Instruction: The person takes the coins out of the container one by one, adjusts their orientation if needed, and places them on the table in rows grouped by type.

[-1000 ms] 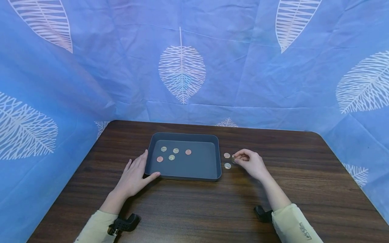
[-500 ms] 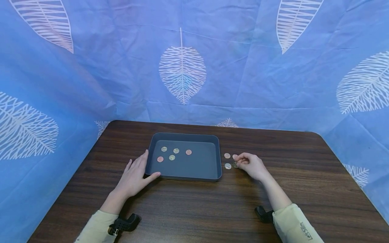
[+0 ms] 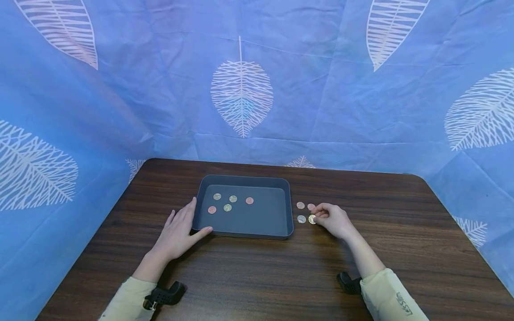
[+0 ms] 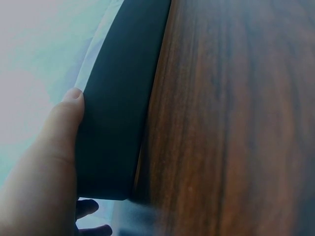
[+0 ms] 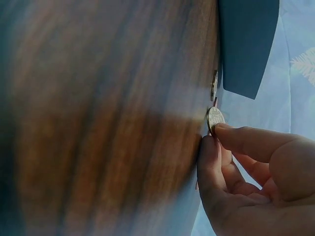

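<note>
My right hand [image 3: 333,219] pinches a gold-coloured coin [image 3: 312,219] between thumb and index finger. In the right wrist view the coin [image 5: 215,119] stands tilted at the fingertips, close over the table. Beside it lie a silver coin [image 3: 301,219] and two copper-coloured coins, one [image 3: 300,205] nearer the tray and the other [image 3: 311,207] by my index finger. My left hand [image 3: 176,236] rests with fingers spread at the near left corner of a dark grey tray [image 3: 257,227]. Its thumb touches the tray's front wall [image 4: 118,113], and the fingers lie along the left side.
Several silver and copper-coloured coins, among them a copper one [image 3: 250,201], lie spread inside the tray. Everything stands on a dark wooden table [image 3: 257,281]. Behind the far edge hangs a blue cloth [image 3: 305,89] with white leaf prints.
My right hand has shifted slightly toward me with the gold-coloured coin, from beside the far copper coin to beside the silver one. The coin now shows its face. My left hand stays put.
</note>
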### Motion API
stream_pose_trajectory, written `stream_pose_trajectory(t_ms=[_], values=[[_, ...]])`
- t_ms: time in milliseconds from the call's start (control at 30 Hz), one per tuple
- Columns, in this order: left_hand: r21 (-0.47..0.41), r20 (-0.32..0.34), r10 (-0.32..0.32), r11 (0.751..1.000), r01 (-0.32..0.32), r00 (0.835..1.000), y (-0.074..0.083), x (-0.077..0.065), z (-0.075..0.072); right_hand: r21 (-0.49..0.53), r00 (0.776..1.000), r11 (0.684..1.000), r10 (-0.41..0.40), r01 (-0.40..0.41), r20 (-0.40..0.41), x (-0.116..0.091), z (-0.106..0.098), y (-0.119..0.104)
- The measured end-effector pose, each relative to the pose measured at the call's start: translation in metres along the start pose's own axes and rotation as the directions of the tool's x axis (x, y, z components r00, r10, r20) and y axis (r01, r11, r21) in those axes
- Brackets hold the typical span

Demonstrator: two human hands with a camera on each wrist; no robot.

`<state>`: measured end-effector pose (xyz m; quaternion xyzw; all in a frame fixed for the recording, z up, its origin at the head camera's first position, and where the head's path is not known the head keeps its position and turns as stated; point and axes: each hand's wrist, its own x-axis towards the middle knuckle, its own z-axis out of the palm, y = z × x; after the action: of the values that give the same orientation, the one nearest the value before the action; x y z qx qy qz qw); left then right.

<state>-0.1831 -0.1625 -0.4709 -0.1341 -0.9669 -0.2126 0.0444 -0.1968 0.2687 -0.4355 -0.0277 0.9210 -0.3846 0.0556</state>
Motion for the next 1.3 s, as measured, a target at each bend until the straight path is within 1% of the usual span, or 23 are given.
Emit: stream_pose_trajectory(t_ms=[300, 600, 933, 1033, 1133, 1300], values=[[0.006, 0.000, -0.001, 1.000, 0.001, 1.000, 0.000, 0.000, 0.000, -0.058, 1.000, 0.998, -0.004, 0.003, -0.014, 0.001, 0.001, 0.002], [0.004, 0.006, -0.001, 1.000, 0.001, 1.000, 0.000, 0.001, 0.000, -0.063, 1.000, 0.998, -0.010, 0.009, -0.005, 0.002, 0.001, 0.004], [0.002, 0.009, -0.001, 1.000, 0.001, 1.000, -0.001, 0.000, -0.001, -0.065, 1.000, 0.998, -0.009, 0.009, -0.013, 0.001, 0.002, 0.002], [0.000, 0.008, 0.000, 1.000, 0.000, 1.000, 0.000, 0.000, -0.001, -0.053, 0.999, 0.999, -0.013, 0.011, -0.041, 0.001, 0.001, -0.002], [-0.002, 0.006, 0.000, 1.000, 0.000, 1.000, 0.000, 0.000, -0.001, -0.045, 0.996, 0.998, -0.039, 0.036, -0.086, 0.001, -0.001, -0.005], [-0.003, 0.006, 0.000, 1.000, 0.000, 1.000, 0.000, 0.000, -0.001, -0.031, 0.980, 0.996, -0.091, 0.087, -0.177, 0.004, 0.000, -0.011]])
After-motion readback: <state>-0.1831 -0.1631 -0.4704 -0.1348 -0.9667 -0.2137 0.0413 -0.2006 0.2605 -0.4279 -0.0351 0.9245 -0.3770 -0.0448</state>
